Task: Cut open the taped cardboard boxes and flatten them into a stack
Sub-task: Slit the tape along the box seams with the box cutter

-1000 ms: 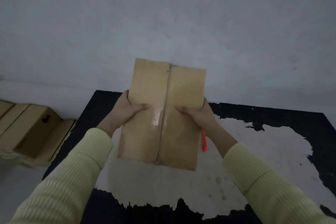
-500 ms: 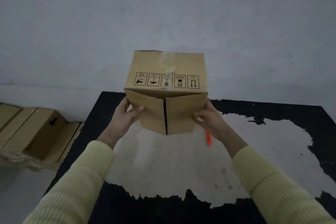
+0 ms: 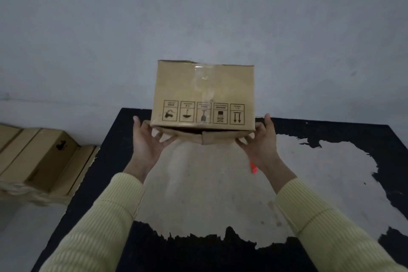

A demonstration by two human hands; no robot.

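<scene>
step: opening box (image 3: 204, 93) | left hand (image 3: 146, 144), right hand (image 3: 261, 144): fingers (image 3: 164, 140) curled around bottom flaps (image 3: 198, 137) | next: probably slit top tape (image 3: 202, 72)

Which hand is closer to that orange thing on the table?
Right. The right hand holds the box by its right end, the orange thing showing just beside its wrist; the left hand holds the opposite end, farther away.

Two hands (image 3: 146, 148) (image 3: 261, 147), one box (image 3: 203, 88), perhaps three flattened boxes (image 3: 39, 161).
</scene>
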